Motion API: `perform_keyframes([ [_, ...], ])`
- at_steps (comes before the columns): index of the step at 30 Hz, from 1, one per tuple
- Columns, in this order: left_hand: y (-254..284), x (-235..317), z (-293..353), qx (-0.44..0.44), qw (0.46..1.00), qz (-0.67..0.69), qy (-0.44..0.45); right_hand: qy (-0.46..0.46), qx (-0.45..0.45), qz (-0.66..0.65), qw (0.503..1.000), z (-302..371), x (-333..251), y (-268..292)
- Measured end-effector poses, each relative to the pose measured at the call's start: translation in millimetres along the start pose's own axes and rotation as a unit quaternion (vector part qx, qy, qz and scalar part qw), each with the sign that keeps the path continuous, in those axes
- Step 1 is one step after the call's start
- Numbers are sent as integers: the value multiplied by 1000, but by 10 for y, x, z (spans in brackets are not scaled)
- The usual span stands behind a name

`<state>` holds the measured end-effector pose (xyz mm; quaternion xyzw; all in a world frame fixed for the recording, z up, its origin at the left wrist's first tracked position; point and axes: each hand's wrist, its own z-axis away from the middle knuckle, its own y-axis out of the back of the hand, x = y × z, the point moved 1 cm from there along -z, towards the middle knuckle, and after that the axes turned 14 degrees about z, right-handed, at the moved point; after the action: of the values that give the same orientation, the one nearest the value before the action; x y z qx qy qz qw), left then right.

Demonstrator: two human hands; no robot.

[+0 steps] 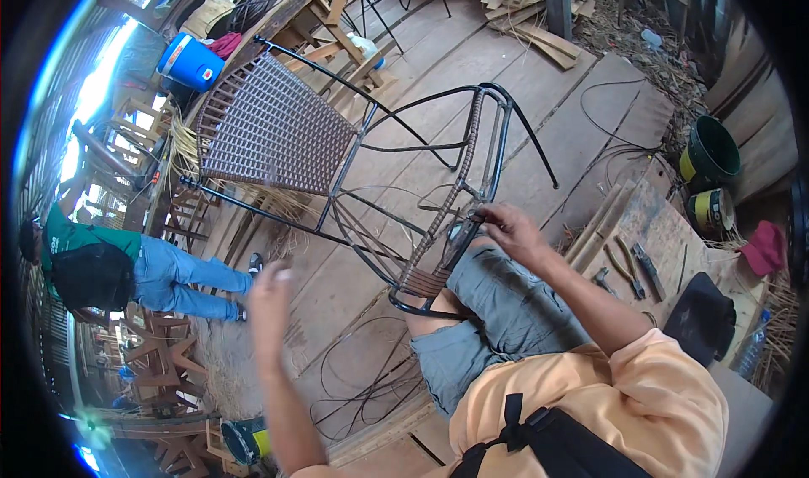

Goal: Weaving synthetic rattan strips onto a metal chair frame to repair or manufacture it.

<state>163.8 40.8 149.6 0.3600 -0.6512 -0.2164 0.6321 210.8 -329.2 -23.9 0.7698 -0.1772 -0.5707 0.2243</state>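
Observation:
A black metal chair frame lies tilted across my lap. Its backrest is woven in brown strips, while the seat part is mostly bare. Brown strip is wrapped around the near seat rail, with a dense band of turns at the near corner. My right hand is closed at the seat rail's right end, by a dark object on my thigh; what its fingers pinch is too small to make out. Out to the left, apart from the frame, my left hand is raised and smeared by motion, so its fingers cannot be read.
Pliers and other hand tools lie on a wooden bench at my right, near a black cap. Loose strips coil on the floor. A person stands at the left. Buckets stand far right.

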Motion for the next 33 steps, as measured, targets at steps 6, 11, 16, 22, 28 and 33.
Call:
perform_keyframes([
  [6,-1947,809,535,-14,961,-35,-274,18,65,115,991,-60,-166,-6],
  [11,-2465,731,612,56,924,-148,-347,50,-51,145,987,-213,-70,94],
  [16,-2534,647,535,98,910,-188,-357,35,-165,93,981,-294,-24,184],
  [22,-2519,616,468,134,904,-203,-352,-4,-307,-93,947,-373,147,172],
  [28,-2432,585,262,154,898,-226,-344,-48,-296,-233,925,-537,113,-1],
  [33,-2284,571,150,149,898,-244,-335,41,-241,-152,958,-596,171,-170],
])
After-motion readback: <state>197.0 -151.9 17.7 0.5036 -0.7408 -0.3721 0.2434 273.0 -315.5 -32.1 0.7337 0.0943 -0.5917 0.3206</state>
